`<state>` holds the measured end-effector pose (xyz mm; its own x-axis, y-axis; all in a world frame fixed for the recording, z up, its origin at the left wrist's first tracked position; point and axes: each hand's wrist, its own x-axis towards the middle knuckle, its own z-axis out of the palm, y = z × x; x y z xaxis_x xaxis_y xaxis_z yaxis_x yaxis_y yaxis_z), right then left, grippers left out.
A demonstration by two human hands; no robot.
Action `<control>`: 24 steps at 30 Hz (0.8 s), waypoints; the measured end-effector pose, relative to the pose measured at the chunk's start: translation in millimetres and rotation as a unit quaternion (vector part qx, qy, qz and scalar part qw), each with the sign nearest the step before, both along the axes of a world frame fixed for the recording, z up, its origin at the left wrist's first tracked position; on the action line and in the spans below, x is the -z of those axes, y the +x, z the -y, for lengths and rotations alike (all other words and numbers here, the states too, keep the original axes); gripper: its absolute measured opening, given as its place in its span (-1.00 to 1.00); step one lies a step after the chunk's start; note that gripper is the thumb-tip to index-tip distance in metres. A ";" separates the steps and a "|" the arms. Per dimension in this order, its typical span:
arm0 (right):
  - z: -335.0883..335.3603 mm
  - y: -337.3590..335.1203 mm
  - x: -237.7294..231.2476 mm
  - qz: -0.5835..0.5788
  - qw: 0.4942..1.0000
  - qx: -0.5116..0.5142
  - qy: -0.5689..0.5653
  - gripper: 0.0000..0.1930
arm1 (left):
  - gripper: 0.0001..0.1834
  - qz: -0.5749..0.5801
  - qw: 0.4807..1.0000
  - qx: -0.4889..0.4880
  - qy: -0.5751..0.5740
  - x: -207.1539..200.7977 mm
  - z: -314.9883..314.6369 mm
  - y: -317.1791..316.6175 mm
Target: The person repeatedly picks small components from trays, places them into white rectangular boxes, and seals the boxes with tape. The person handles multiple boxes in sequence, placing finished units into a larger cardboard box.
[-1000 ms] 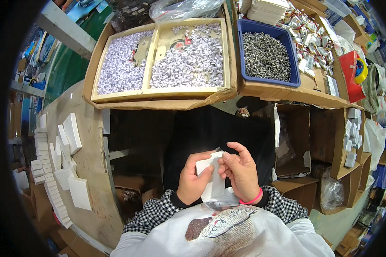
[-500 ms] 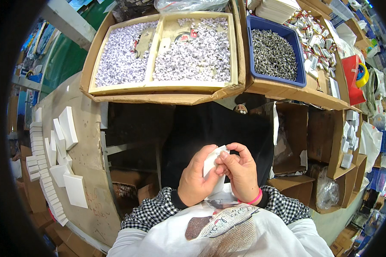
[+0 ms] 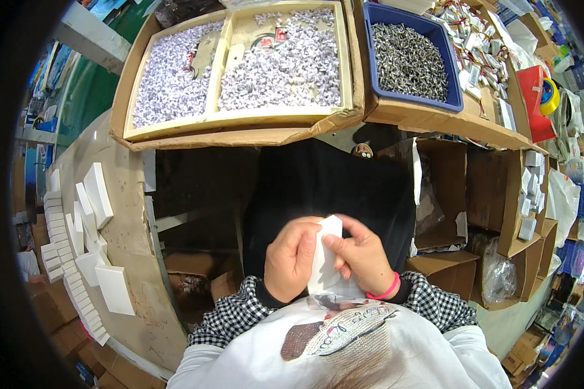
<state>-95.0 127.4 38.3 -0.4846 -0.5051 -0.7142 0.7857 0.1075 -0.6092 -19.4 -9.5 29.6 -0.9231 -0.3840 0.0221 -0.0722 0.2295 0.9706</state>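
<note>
In front of my body I hold a narrow white box (image 3: pixel 324 260), its flat face showing. My left hand (image 3: pixel 292 258) grips its left side with the fingers curled. My right hand (image 3: pixel 362 257) is closed on the right side near its far end, the thumb lying on the face. Fingers hide both long edges, so I cannot tell whether the near end is open. On the board at left lie several loose white boxes (image 3: pixel 115 289), beside a long row of small white boxes (image 3: pixel 73 269).
Ahead stands a divided cream tray (image 3: pixel 276 117) of small white parts in a cardboard carton. To its right are a blue bin (image 3: pixel 415 102) of small metal screws and a carton of wired white pieces (image 3: pixel 474 58). Cardboard boxes (image 3: pixel 439 194) stand at right, along with yellow tape (image 3: pixel 549 97).
My right hand has shifted from pinching at the box's far end to lying along its right side. More of the white face shows now. The view has shifted slightly.
</note>
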 end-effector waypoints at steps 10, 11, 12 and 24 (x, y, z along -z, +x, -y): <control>-30.5 9.6 29.8 -0.312 0.922 -0.209 0.092 -0.51 | -0.75 0.140 0.985 0.007 0.095 11.3 3.5 3.8; -31.2 10.1 33.4 -0.349 0.906 -0.225 0.081 -0.51 | -0.72 0.144 0.983 0.006 0.115 14.2 5.7 5.1; -31.2 10.8 36.0 -0.386 0.888 -0.240 0.070 -0.51 | -0.69 0.148 0.980 0.006 0.131 17.2 8.1 5.7; -35.1 -74.1 18.6 -0.285 0.892 -0.350 0.008 -0.56 | 0.07 -0.047 0.848 0.399 -0.347 -15.6 31.4 -50.8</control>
